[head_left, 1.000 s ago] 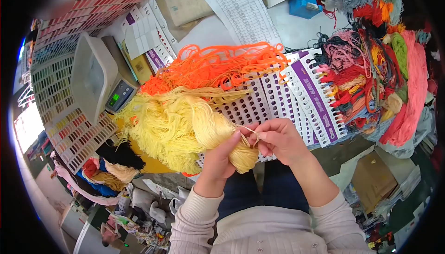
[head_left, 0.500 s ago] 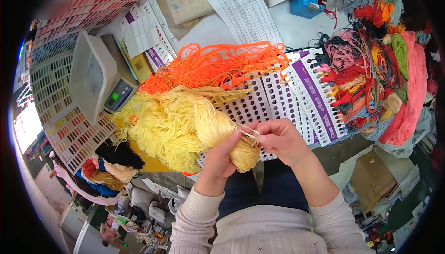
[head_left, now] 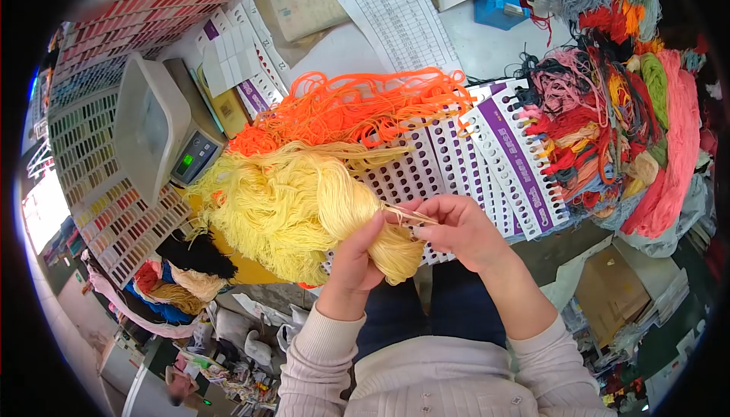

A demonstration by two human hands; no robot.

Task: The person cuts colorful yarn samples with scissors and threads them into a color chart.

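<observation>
A thick pale yellow skein of thread (head_left: 346, 204) lies over a heap of brighter yellow thread (head_left: 262, 215). My left hand (head_left: 356, 265) is closed round the skein's near end, its thumb on top. Beside it, my right hand (head_left: 460, 231) pinches a few thin strands (head_left: 411, 215) pulled out taut from the skein. The loose end of the skein hangs just below my fingers. Behind the yellow thread sits a tangle of bright orange thread (head_left: 357, 109). Under both lie white punched thread cards (head_left: 517, 158) with purple bands.
At the left stand a digital scale (head_left: 194, 158) with a white tray and a colour chart (head_left: 91, 136). Piled at the right are many-coloured threads (head_left: 585, 128) and a long pink skein (head_left: 673, 143). Printed sheets (head_left: 388, 14) and a blue box (head_left: 500, 8) lie at the back.
My right hand has shifted its pinch slightly, and the strands now stretch further toward its fingers. The skein in my left hand has tilted a little to the left.
</observation>
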